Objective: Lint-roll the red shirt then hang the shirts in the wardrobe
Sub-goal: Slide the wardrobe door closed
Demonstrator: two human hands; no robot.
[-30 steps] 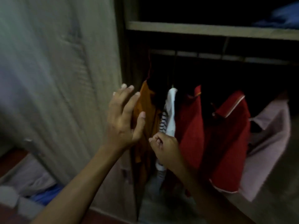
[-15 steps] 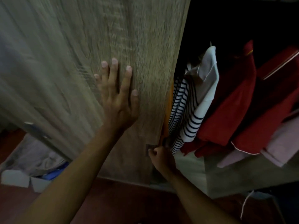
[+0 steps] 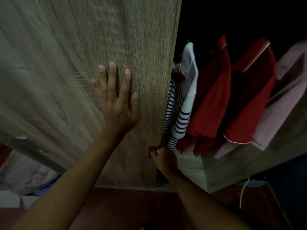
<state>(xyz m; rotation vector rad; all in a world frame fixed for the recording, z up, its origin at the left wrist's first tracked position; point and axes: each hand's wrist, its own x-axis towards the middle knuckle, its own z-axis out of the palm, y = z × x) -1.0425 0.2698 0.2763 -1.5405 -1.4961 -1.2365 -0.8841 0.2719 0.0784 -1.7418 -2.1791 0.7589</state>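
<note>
Two bare hands are at the wardrobe door [image 3: 86, 67], a wood-grain panel that fills the left and centre of the view and is blurred across its left part.

1. Left hand [image 3: 118, 103]: the palm lies flat against the door face near its right edge. The fingers [image 3: 112, 77] are spread and point upward, and the thumb rests along the panel. This grip is fully open and holds nothing.

2. Right hand [image 3: 164, 157]: it sits low at the door's right edge, curled into a closed fist beside a small dark rectangular fitting [image 3: 151, 151] on the panel. The knuckles face the viewer, so it cannot be told what the fingers enclose, whether the door edge or a fold of cloth.

3. Garments: these hang in the open, dark wardrobe interior to the right of the door.
- Just beside the door edge is a white shirt with navy stripes [image 3: 178, 117]; its lower hem comes down right above the right hand.
- Next to the right is a red shirt [image 3: 211, 103], touching the striped one.
- A second red shirt with pale trim at collar and hem [image 3: 249, 103] follows.
- A pale pink shirt [image 3: 282, 103] hangs at the far right.

4. Surroundings: a dark red floor [image 3: 126, 206] runs along the near edge. Pale and blue fabric [image 3: 33, 180] lies heaped low at the left, below the door.
</note>
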